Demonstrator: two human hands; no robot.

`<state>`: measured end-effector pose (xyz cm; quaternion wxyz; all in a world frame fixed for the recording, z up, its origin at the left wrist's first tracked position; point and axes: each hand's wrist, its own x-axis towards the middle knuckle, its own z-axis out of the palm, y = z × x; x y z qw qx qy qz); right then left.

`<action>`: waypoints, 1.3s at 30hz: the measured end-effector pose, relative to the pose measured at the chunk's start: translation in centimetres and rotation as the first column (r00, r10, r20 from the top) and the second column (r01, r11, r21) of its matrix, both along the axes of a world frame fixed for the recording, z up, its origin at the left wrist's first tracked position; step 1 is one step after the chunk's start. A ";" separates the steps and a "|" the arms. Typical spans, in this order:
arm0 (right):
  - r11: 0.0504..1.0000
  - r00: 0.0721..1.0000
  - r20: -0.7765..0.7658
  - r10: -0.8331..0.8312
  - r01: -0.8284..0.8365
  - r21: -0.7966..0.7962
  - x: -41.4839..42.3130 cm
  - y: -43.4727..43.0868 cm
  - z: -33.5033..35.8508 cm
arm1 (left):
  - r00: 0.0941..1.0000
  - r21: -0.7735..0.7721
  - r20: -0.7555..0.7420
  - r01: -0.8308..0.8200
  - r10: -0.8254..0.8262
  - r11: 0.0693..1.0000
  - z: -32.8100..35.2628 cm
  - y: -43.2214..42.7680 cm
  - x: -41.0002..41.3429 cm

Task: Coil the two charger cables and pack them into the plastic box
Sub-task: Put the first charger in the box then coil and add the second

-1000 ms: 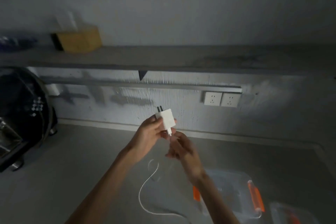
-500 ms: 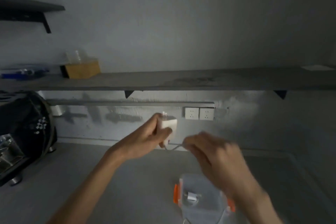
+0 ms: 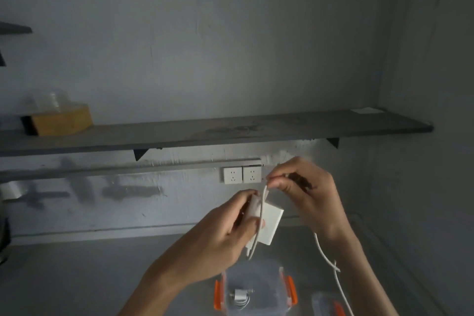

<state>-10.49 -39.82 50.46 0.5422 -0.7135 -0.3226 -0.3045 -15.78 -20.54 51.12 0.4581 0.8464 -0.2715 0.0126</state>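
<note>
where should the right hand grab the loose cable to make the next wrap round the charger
On the free run of the white cable just below the right hand, pinched from the right side. That stretch hangs slack and clear, while the part across the white charger is already pinned by the left hand.

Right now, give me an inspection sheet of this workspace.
Surface: grey countertop, dimly lit.
Job's things: white charger brick held above the clear plastic box with orange latches; a coiled white charger already lies inside.
Clutter: box lid beside the box.
Grippers: left hand grips the brick; right hand pinches the cable between its fingers.
Cables: white cable loops over the brick, then trails down past the right wrist.
Surroundings: grey shelf carrying a yellowish box; double wall socket below it.
</note>
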 end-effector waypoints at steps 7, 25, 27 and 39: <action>0.995 0.987 -0.151 0.058 -0.045 0.090 1.0 1.1 -1.7 | 1.000 -0.077 0.022 0.003 -0.002 0.997 0.5 1.0 1.5; 0.660 0.876 0.064 -0.478 0.406 -0.632 -4.0 4.9 -6.1 | 0.863 -0.467 -0.500 -0.337 0.071 0.818 -3.9 1.8 11.8; 0.571 0.820 0.252 -0.514 0.546 -0.613 -4.1 3.3 -3.4 | 0.904 -0.289 -0.409 -0.257 0.124 0.922 -4.8 1.7 10.9; 0.935 0.931 -0.171 -0.323 0.286 -0.207 2.7 -0.3 -1.3 | 0.998 -0.154 -0.064 0.010 -0.020 0.988 -3.3 1.5 5.9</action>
